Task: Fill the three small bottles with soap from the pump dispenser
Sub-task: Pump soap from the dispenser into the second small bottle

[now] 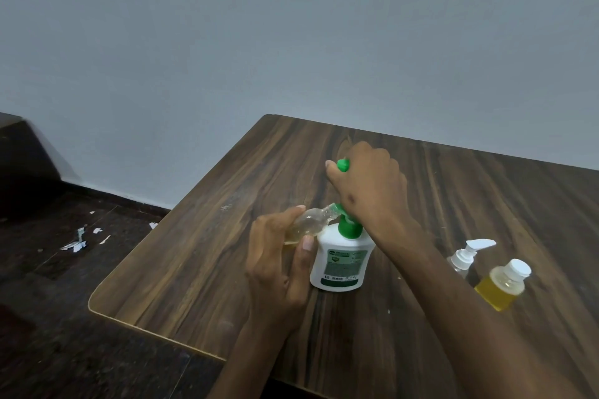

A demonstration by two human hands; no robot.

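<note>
Between the two hands, near the middle of the dark wood-grain table, a white plastic pump dispenser with a green pump head is seen upright. The green pump top is covered by the right hand, fingers curled around it. A small clear plastic bottle, tilted with its mouth at the green nozzle, is gripped by the left hand. Right of the right forearm, a capped small bottle of yellow liquid and a small clear bottle with a white pump top are found.

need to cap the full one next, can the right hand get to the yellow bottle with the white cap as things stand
Probably yes, once freed: the right hand is busy gripping the green pump head, but the yellow bottle stands on its own side with bare table around it.
</note>
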